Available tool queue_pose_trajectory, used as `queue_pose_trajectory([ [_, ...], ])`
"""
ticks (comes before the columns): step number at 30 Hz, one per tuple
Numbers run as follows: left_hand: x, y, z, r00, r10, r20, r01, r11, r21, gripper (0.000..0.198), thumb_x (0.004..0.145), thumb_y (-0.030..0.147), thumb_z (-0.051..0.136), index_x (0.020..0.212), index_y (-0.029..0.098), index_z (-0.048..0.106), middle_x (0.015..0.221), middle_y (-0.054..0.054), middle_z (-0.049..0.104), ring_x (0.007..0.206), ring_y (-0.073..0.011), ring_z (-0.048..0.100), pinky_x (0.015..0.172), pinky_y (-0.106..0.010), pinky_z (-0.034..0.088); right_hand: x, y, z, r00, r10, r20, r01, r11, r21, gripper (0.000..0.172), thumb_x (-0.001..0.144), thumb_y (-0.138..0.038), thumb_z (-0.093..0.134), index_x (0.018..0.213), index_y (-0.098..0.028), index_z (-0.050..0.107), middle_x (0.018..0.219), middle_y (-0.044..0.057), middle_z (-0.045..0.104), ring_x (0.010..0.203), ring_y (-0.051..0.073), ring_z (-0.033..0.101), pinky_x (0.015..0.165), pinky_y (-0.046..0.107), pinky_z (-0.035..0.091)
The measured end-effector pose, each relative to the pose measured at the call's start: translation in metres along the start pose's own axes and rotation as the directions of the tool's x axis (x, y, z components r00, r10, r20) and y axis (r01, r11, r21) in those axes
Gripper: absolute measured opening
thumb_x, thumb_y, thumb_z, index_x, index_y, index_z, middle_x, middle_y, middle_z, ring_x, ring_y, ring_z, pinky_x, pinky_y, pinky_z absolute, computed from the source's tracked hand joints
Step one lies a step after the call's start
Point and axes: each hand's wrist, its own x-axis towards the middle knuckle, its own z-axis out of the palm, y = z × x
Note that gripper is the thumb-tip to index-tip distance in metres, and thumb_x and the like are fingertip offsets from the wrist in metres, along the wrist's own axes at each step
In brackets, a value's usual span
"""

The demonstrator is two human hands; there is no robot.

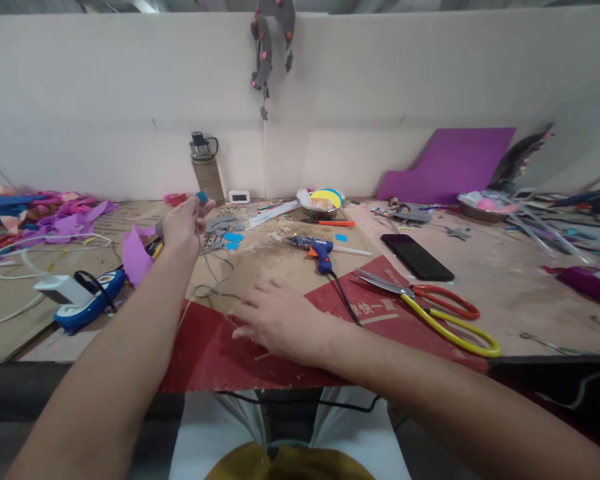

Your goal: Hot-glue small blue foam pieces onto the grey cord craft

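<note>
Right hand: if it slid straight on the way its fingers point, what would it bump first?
Probably the thin grey cord looped on the cardboard beyond the right hand; depth is unclear.

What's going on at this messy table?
A person is working with craft bits. Their left hand pinches a small blue piece, held up in the air. Their right hand lies flat on the red cardboard. A glue gun, scissors and a phone lie nearby, untouched.

On my counter [505, 293], the glue gun [321, 252] lies beyond my right grip [280, 321], scissors [430, 310] right of it, phone [417, 257] behind them; bottle [207, 170] stands at the back, left of the bowl [320, 207]
</note>
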Motion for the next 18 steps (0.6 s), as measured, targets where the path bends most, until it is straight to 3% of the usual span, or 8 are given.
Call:
queue_pose_trajectory([
  [3, -0.004, -0.006, 0.0, 0.992, 0.084, 0.096, -0.086, 0.996, 0.027, 0.01, 0.085, 0.014, 0.055, 0.076, 0.013, 0.059, 0.079, -0.004, 0.066, 0.067, -0.0086, 0.066, 0.033, -0.012, 0.023, -0.013, 0.018, -0.019, 0.967, 0.169, -0.19, -0.147, 0.982, 0.121, 0.031, 0.097, -0.037, 0.042, 0.088, -0.019, 0.066, 0.093, 0.007, 0.066, 0.089, 0.019, 0.055, 0.08, 0.034, 0.041],
  [4, -0.006, -0.007, 0.001, 0.989, 0.091, 0.118, -0.096, 0.995, 0.036, 0.009, 0.085, 0.015, 0.056, 0.077, 0.013, 0.06, 0.079, -0.004, 0.067, 0.066, -0.0091, 0.066, 0.034, -0.013, 0.024, -0.018, 0.028, -0.027, 0.921, 0.255, -0.293, -0.213, 0.962, 0.17, 0.03, 0.098, -0.035, 0.04, 0.088, -0.019, 0.064, 0.093, 0.006, 0.065, 0.09, 0.018, 0.055, 0.081, 0.033, 0.041],
  [8, -0.016, -0.011, 0.004, 0.981, 0.122, 0.153, -0.131, 0.99, 0.053, 0.007, 0.082, 0.017, 0.061, 0.077, 0.014, 0.065, 0.074, -0.002, 0.066, 0.061, -0.0086, 0.062, 0.039, -0.015, 0.035, -0.038, 0.077, -0.043, 0.558, 0.649, -0.516, -0.58, 0.751, 0.317, 0.023, 0.092, -0.036, 0.046, 0.095, -0.016, 0.056, 0.09, 0.009, 0.061, 0.078, 0.017, 0.055, 0.07, 0.03, 0.042],
  [9, -0.017, -0.012, 0.005, 0.978, 0.142, 0.153, -0.152, 0.987, 0.055, 0.006, 0.08, 0.015, 0.062, 0.075, 0.014, 0.065, 0.07, -0.001, 0.064, 0.058, -0.0075, 0.059, 0.04, -0.015, 0.035, -0.042, 0.089, -0.041, 0.507, 0.717, -0.478, -0.673, 0.676, 0.301, 0.023, 0.09, -0.036, 0.049, 0.095, -0.015, 0.056, 0.09, 0.01, 0.062, 0.078, 0.018, 0.055, 0.07, 0.03, 0.042],
  [10, -0.017, -0.013, 0.005, 0.975, 0.159, 0.157, -0.17, 0.984, 0.056, 0.007, 0.079, 0.014, 0.063, 0.072, 0.014, 0.066, 0.065, 0.0, 0.061, 0.054, -0.0065, 0.055, 0.04, -0.015, 0.034, -0.046, 0.099, -0.036, 0.492, 0.783, -0.381, -0.755, 0.602, 0.262, 0.025, 0.088, -0.039, 0.051, 0.089, -0.015, 0.057, 0.084, 0.01, 0.063, 0.075, 0.019, 0.055, 0.068, 0.031, 0.041],
  [13, -0.015, -0.015, 0.006, 0.965, 0.167, 0.203, -0.179, 0.983, 0.039, 0.009, 0.076, 0.011, 0.064, 0.068, 0.013, 0.066, 0.055, 0.003, 0.051, 0.047, -0.0043, 0.045, 0.039, -0.015, 0.029, -0.048, 0.121, -0.015, 0.493, 0.87, 0.027, -0.864, 0.485, 0.131, 0.037, 0.086, -0.049, 0.049, 0.077, -0.016, 0.062, 0.074, 0.012, 0.065, 0.069, 0.022, 0.059, 0.064, 0.031, 0.04],
  [15, -0.013, -0.018, 0.006, 0.955, 0.158, 0.251, -0.169, 0.985, 0.023, 0.009, 0.076, 0.011, 0.064, 0.067, 0.012, 0.065, 0.055, 0.003, 0.051, 0.046, -0.004, 0.043, 0.039, -0.015, 0.028, -0.044, 0.129, -0.002, 0.457, 0.883, 0.105, -0.887, 0.443, 0.132, 0.029, 0.079, -0.044, 0.057, 0.077, -0.016, 0.065, 0.08, 0.014, 0.068, 0.074, 0.025, 0.062, 0.064, 0.032, 0.041],
  [18, -0.011, -0.022, 0.004, 0.938, 0.155, 0.309, -0.172, 0.985, 0.027, 0.006, 0.074, 0.014, 0.066, 0.069, 0.012, 0.066, 0.056, 0.002, 0.052, 0.046, -0.0039, 0.043, 0.04, -0.015, 0.029, -0.038, 0.132, 0.003, 0.401, 0.911, 0.099, -0.902, 0.373, 0.218, 0.016, 0.073, -0.032, 0.06, 0.075, -0.017, 0.065, 0.078, 0.012, 0.068, 0.077, 0.026, 0.063, 0.065, 0.032, 0.043],
])
